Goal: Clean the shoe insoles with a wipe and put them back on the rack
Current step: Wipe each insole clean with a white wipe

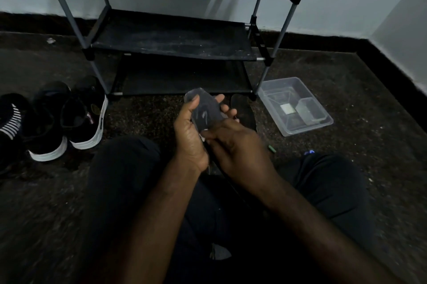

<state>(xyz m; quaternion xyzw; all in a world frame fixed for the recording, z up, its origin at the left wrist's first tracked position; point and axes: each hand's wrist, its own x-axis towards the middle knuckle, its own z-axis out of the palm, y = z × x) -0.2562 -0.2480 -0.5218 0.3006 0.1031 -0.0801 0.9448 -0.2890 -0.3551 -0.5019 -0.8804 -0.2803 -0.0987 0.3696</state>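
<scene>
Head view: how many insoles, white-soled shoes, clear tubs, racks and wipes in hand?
Insoles: 2, held insole in left hand, floor insole
White-soled shoes: 2
Clear tub: 1
Rack: 1
Wipe in right hand: 1
Total: 7

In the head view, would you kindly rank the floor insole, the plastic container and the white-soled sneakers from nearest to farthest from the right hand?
1. Floor insole, just beyond the right hand.
2. Plastic container, to the right.
3. White-soled sneakers, far left.
</scene>
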